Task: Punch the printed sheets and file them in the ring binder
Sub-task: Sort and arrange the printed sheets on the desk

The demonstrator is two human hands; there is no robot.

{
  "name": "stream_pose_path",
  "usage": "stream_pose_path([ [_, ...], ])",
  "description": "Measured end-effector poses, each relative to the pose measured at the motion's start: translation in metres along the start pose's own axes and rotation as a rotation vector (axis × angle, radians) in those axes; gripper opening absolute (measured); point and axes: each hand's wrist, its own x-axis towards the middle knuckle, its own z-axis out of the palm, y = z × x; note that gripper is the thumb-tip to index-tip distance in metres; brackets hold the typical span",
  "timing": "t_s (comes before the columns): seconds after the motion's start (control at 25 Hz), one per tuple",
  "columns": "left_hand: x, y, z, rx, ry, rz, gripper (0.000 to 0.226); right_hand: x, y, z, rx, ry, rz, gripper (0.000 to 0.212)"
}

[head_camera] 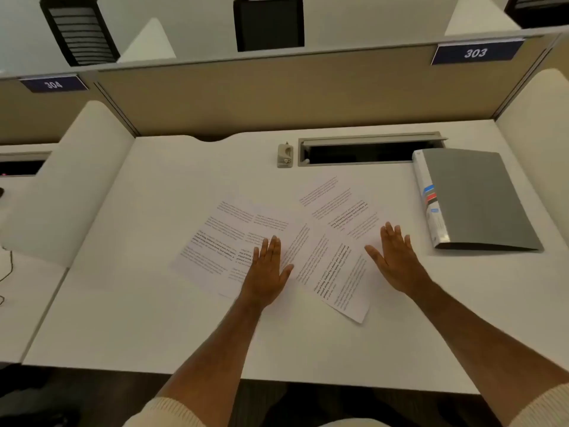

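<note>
The printed sheets lie fanned and overlapping on the white desk, several pages turned at different angles, text side up. I take these sheets as the landmark. My left hand lies flat on their near middle, fingers straight and close together, thumb spread to the side, gripping nothing. My right hand lies flat at the sheets' right edge, fingers straight and slightly splayed, thumb pointing toward the sheets, also gripping nothing; whether its palm presses paper or bare desk I cannot tell. Right of the sheets, apart from them, lies the grey ring binder, closed, its labelled spine facing the sheets. Beyond the sheets, toward the desk's far edge, stands a small grey hole punch, apart from them. Just right of the punch is an open cable tray slot set in the desk; the binder's far corner overlaps its right end. Behind these rises a beige partition bearing plates numbered 303 and 304. Cream sleeves show at the near edge.
</note>
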Motion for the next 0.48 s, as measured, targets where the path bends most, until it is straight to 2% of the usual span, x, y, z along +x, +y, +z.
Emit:
stream_pose_path([
  [0.28, -0.009, -0.009, 0.025, -0.078, -0.055, -0.082, 0.098, -0.001, 0.009, 0.025, -0.054, -0.154, 0.008, 0.097],
  [0.48, -0.01, -0.006, 0.029, -0.103, -0.026, -0.085, 0.093, 0.001, 0.007, 0.029, -0.005, -0.139, 0.014, 0.101],
])
